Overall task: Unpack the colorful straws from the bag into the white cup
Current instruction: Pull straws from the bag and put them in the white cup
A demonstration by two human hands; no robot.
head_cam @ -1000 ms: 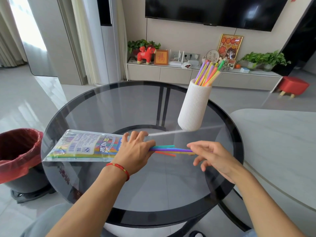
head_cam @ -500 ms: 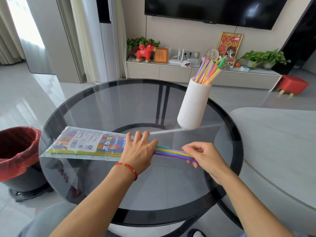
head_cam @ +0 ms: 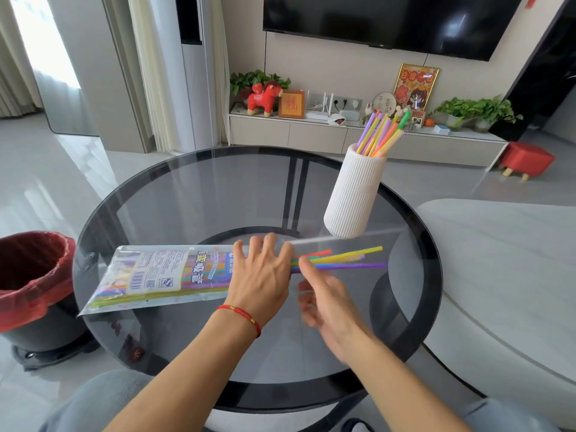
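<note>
A clear printed straw bag (head_cam: 162,275) lies on the round glass table (head_cam: 187,194), its open end to the right. My left hand (head_cam: 261,275) presses flat on that open end, fingers spread. Several colorful straws (head_cam: 346,260) stick out of the bag to the right, fanned over the glass. My right hand (head_cam: 327,304) is blurred just below them, fingers loose and apart, with one fingertip at the straws' base near the bag mouth. The ribbed white cup (head_cam: 355,194) stands at the table's far right and holds several straws (head_cam: 380,132) leaning right.
A bin with a red liner (head_cam: 31,275) stands on the floor left of the table. A pale rounded surface (head_cam: 514,260) borders the table on the right. A TV cabinet and a red stool (head_cam: 526,159) are far behind.
The straws now stick out further from the bag. My right hand has let go of them and moved back left toward the bag mouth. My left hand stays on the bag.
</note>
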